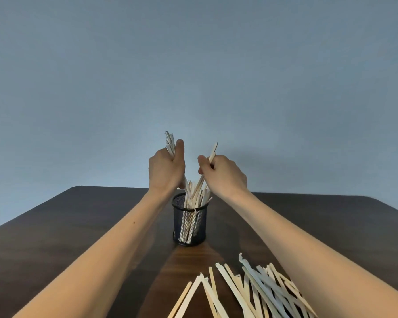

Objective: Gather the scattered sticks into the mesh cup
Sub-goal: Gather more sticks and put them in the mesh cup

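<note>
**Both hands hold sticks above the mesh cup**

You are looking down at a dark wooden table [78, 226] with a plain blue-grey wall [193, 65] filling the upper two thirds of the frame. Both of your bare forearms reach in from the bottom corners and meet near the centre.

A black mesh cup [190, 222] stands upright on the table at centre frame. It already holds a bunch of pale wooden sticks that lean at mixed angles and poke out above its rim.

Your left hand [166, 171] is just above and left of the cup, its fingers closed into a fist around a bundle [170, 143] of sticks. The bundle's upper ends stick up past your thumb, and its lower ends angle down toward the cup's mouth.

Your right hand [223, 173] is just above and right of the cup, fingers pinched together on a single stick [213, 152]. That stick slants up to the right above your fingers, and its lower end points down into the cup.

A loose pile [257, 292] of sticks lies flat on the table at lower centre and lower right of the frame, crossing one another, partly under your right forearm.
</note>
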Demonstrator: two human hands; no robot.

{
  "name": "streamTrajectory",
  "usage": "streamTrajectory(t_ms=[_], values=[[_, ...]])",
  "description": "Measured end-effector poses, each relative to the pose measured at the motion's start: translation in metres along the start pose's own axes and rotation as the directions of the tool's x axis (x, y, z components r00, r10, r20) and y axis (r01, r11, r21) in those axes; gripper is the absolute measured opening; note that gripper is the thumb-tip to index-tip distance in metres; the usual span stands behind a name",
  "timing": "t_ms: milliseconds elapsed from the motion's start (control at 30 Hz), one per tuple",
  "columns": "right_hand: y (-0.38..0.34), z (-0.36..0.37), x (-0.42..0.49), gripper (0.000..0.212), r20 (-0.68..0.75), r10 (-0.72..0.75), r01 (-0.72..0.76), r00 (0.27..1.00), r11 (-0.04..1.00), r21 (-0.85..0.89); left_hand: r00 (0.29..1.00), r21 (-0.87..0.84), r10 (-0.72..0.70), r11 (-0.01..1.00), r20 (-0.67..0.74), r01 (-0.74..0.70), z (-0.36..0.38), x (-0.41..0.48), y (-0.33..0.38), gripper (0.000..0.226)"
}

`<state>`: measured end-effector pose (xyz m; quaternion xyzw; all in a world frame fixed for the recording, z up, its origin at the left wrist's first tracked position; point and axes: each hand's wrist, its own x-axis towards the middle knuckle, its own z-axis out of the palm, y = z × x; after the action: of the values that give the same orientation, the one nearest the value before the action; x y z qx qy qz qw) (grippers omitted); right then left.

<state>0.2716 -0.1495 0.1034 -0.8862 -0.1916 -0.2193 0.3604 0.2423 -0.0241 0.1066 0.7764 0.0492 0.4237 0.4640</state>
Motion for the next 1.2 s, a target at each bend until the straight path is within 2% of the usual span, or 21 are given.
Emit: streamTrajectory(t_ms=[100, 200, 333, 433, 600, 800, 933, 1000, 1100, 1200], values=[[0.008, 0.007, 0.003, 0.049, 0.064, 0.004, 0.001, 0.998, 0.996, -0.087, 1.000, 0.054, 0.007, 0.999, 0.027, -0.009, 0.011, 0.001, -0.013, 0.071], [0.012, 0.009, 0.005, 0.048, 0.104, 0.013, -0.004, 0.994, 0.997, -0.078, 0.999, 0.050, -0.036, 0.998, 0.026, 0.035, 0.012, 0.000, -0.022, 0.067], [0.015, 0.009, 0.007, 0.047, 0.071, 0.025, -0.026, 0.997, 1.000, 0.005, 0.992, -0.037, -0.063, 0.998, -0.109, 0.059, 0.004, 0.009, -0.018, 0.066], [0.014, 0.012, 0.010, 0.047, 0.061, 0.019, -0.021, 0.998, 0.999, 0.025, 0.983, -0.018, -0.029, 0.999, -0.182, 0.026, 0.004, 0.018, -0.016, 0.068], [0.015, 0.016, 0.010, 0.048, 0.091, 0.010, -0.009, 0.996, 1.000, -0.013, 0.997, 0.163, 0.050, 0.986, -0.063, -0.039, 0.019, 0.007, -0.042, 0.075], [0.025, 0.017, 0.007, 0.053, 0.148, 0.037, -0.027, 0.988, 0.997, -0.068, 0.990, 0.224, -0.086, 0.973, 0.109, 0.060, 0.021, -0.005, -0.047, 0.067], [0.027, 0.012, 0.001, 0.052, 0.124, 0.049, -0.038, 0.991, 0.995, -0.088, 0.985, 0.401, -0.100, 0.915, 0.142, 0.035, 0.012, -0.008, -0.044, 0.060], [0.029, 0.007, -0.005, 0.053, 0.098, 0.058, -0.050, 0.993, 0.996, -0.080, 0.974, 0.457, -0.151, 0.888, 0.172, 0.057, 0.003, -0.008, -0.044, 0.067], [0.034, -0.002, -0.020, 0.051, 0.005, 0.082, -0.082, 0.997, 0.996, -0.015, 0.978, 0.392, -0.183, 0.911, 0.099, 0.131, -0.016, -0.013, -0.043, 0.078], [0.039, -0.012, -0.044, 0.044, -0.058, 0.122, -0.121, 0.991, 0.992, 0.023, 0.978, 0.315, -0.201, 0.933, 0.047, 0.177, -0.039, -0.029, -0.041, 0.055]])
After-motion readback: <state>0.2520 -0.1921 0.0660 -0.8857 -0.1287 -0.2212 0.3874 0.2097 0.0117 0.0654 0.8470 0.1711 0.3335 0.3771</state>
